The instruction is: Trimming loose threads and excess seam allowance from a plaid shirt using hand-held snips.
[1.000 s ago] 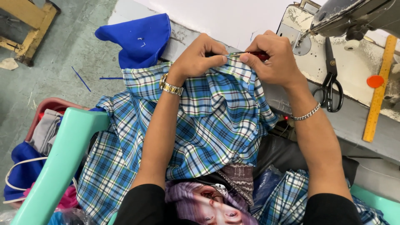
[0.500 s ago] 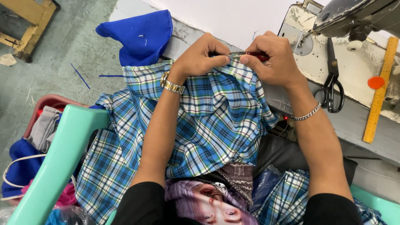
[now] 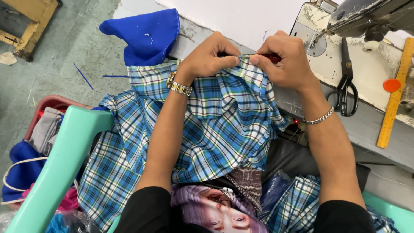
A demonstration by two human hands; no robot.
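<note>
A blue, white and green plaid garment (image 3: 220,125) lies over my lap and hangs down to the left. My left hand (image 3: 211,54) pinches its upper edge, with a gold watch on that wrist. My right hand (image 3: 286,58) grips a small red-handled tool (image 3: 271,56) whose thin metal tip points left along the fabric edge, between the two hands. A silver chain bracelet sits on my right wrist. Both hands touch the cloth close together.
A sewing machine (image 3: 366,19) stands on the grey table (image 3: 384,142) at the right, with black scissors (image 3: 345,88), a yellow ruler (image 3: 394,101) and a round orange piece (image 3: 391,85). Blue fabric (image 3: 146,34) lies at the table's left end. A teal chair arm (image 3: 60,168) and a basket of clothes (image 3: 39,133) sit at the left.
None of the hands has shifted noticeably; they stay pinched at the plaid edge with the tool. The view has only drifted slightly.
</note>
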